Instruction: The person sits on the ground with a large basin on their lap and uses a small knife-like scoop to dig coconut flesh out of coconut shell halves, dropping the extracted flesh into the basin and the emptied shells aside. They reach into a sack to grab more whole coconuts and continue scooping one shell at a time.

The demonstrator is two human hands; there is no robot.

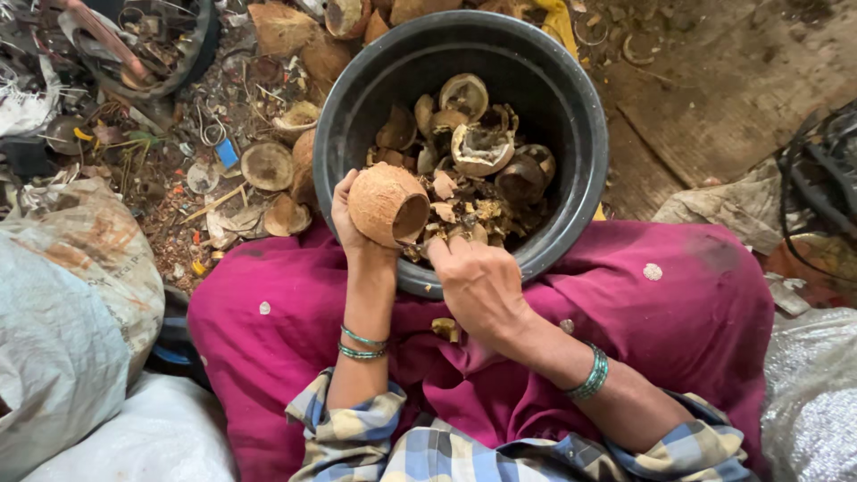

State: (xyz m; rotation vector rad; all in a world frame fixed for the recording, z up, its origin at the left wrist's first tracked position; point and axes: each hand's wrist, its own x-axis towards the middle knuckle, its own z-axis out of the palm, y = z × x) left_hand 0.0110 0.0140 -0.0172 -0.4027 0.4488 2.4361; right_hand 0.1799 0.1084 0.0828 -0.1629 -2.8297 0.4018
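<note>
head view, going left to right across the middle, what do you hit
grey sack → left hand → coconut shell half it holds → right hand → black tub rim → black cables

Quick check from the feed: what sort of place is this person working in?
Probably an informal coconut-shell sorting spot on a littered floor: a black tub full of shell pieces, loose coconut shells and scrap around it, woven sacks alongside.
</note>
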